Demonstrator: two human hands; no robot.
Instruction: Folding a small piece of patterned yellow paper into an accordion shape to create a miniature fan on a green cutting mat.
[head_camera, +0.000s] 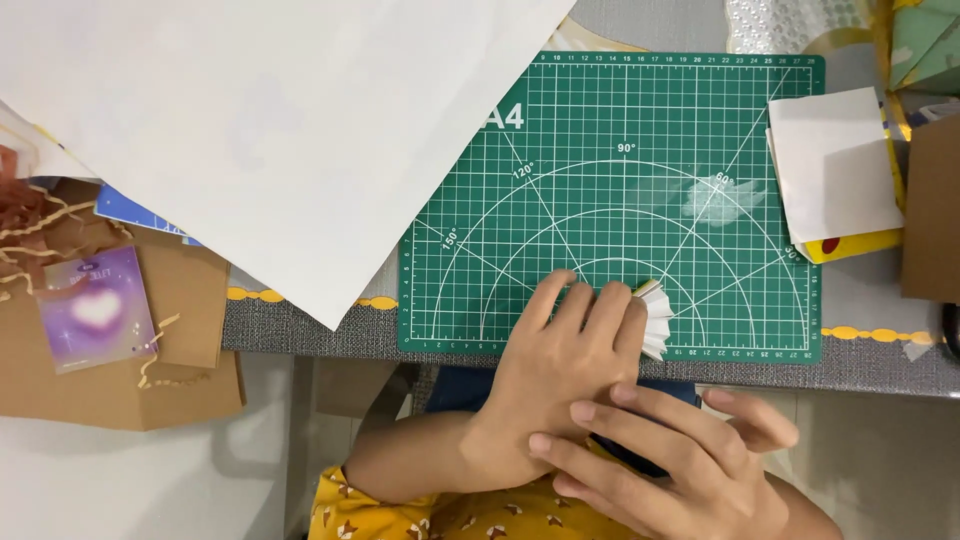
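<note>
The left hand (570, 350) lies flat, palm down, on the lower edge of the green gridded cutting mat (620, 130), its fingers stretched toward 12 o'clock and pressing on a small white pleated paper fan (657, 318). Only the fan's folded edges show, poking out at 3 o'clock of the fingertips; the rest is hidden under the hand. The hand grips nothing, it only presses down.

The right hand (670, 450) sits at 5 o'clock of the left one, off the mat over the person's lap. Its fingers are spread loosely and point toward 9 o'clock, with the tips resting on the back and wrist of the left hand. It holds nothing.

The mat rests on a grey woven tabletop (300, 325) with a yellow scalloped trim. A large white paper sheet (270, 120) covers the mat's 10 o'clock corner and spreads far beyond it. At 3 o'clock of the mat's upper part, a stack of white square paper (835, 165) overlaps the mat's edge, lying on something yellow. Well apart at 9 o'clock, a brown cardboard box (190, 300) carries a purple card with a glowing heart (95, 310) and some tan paper shreds (35, 215).
</note>
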